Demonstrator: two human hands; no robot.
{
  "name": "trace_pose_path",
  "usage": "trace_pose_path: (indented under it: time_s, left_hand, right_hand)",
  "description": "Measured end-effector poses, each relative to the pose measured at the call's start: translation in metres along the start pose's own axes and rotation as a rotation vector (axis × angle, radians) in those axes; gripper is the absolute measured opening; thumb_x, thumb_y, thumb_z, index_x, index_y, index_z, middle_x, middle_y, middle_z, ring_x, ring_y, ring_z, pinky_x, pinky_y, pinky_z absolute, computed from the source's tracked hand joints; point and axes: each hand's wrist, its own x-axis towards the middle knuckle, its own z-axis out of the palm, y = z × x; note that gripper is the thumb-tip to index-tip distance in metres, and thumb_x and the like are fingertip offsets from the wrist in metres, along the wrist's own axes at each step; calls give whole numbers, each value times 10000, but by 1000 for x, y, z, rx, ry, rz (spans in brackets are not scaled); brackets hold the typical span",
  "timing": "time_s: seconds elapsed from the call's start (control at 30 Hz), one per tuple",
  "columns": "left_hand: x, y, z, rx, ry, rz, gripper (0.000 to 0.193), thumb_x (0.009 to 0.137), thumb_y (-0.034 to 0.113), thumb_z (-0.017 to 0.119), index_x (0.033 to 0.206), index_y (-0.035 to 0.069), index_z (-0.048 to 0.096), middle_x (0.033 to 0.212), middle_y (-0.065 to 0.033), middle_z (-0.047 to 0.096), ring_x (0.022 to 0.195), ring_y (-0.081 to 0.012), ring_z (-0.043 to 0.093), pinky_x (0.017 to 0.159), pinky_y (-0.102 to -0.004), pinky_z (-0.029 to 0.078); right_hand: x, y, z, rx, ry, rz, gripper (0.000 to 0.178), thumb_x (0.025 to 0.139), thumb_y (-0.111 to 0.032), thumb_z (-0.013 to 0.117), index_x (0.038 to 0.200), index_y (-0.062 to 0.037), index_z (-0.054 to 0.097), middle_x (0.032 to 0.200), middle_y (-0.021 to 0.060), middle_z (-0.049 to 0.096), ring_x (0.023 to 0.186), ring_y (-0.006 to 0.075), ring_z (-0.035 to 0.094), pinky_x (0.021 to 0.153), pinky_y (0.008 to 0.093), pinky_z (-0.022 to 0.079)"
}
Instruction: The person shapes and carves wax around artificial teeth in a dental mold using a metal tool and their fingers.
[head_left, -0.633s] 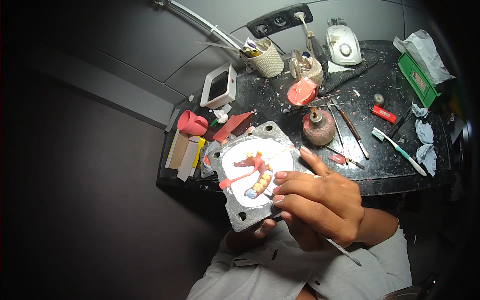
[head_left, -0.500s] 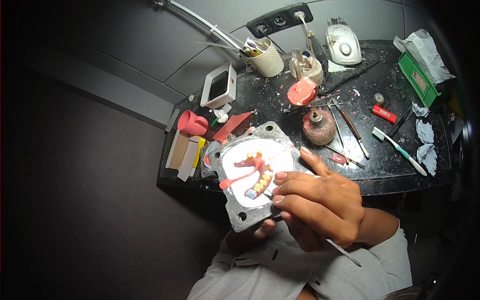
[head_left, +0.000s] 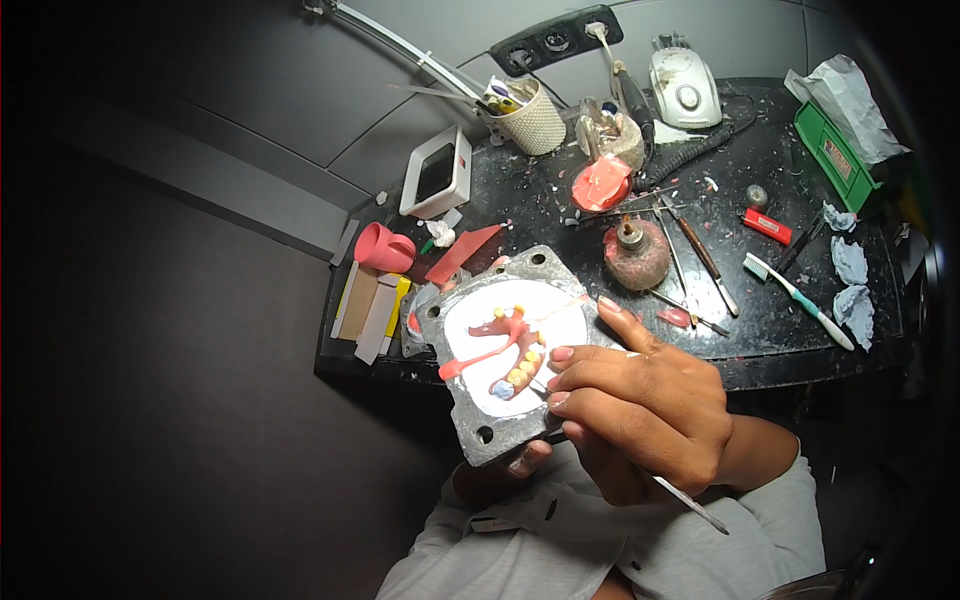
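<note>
My right grip (head_left: 645,410) pinches a slim metal tool (head_left: 692,503) beside the yellowish teeth (head_left: 521,373) in a white-filled grey flask (head_left: 462,420), which my left grip (head_left: 529,459) clasps from below before the counter (head_left: 770,345).

One plaster bed (head_left: 563,322), one toothbrush (head_left: 800,303), three sockets (head_left: 556,42).

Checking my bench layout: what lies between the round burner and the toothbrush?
In the head view, a slim metal tool and a brown-handled tool lie between the round burner and the toothbrush.
</note>
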Motion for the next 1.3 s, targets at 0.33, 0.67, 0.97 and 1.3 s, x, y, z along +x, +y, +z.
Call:
trace_pose_path:
  time_s: [0.33, 0.67, 0.97, 1.3]
  left_hand:
    - [1, -3, 6, 4, 4, 37, 1126, 817, 687, 670, 1594, 8, 221, 1444, -235, 462, 1331, -393, 481, 1170, -558, 352]
    - [3, -2, 1, -16, -7, -41, 1167, 784, 645, 745, 1581, -21, 213, 1455, -233, 450, 1352, -381, 471, 1171, -534, 366]
    - [-2, -1, 0, 22, 49, -106, 1175, 742, 693, 746, 1549, -12, 264, 1434, -248, 462, 1327, -369, 493, 1137, -534, 417]
    - [0, 2, 5, 32, 36, -91, 1183, 750, 706, 736, 1558, -8, 249, 1434, -247, 465, 1321, -367, 501, 1150, -529, 405]
  right_hand:
    - [1, 1, -2, 10, 10, 44, 140, 890, 16, 670, 1026, 32, 699, 956, 169, 737, 975, 296, 762, 993, 531, 547]
    - [10, 29, -5, 322, 34, 178, 133, 868, 19, 757, 994, 32, 718, 961, 151, 750, 873, 281, 757, 785, 337, 605]
    - [12, 29, -8, 365, -21, 169, 115, 887, 25, 737, 997, 49, 712, 946, 163, 748, 868, 281, 757, 790, 340, 608]
    - [9, 27, -6, 337, -28, 150, 116, 895, 1, 737, 1001, 41, 710, 933, 156, 748, 858, 275, 760, 771, 336, 612]
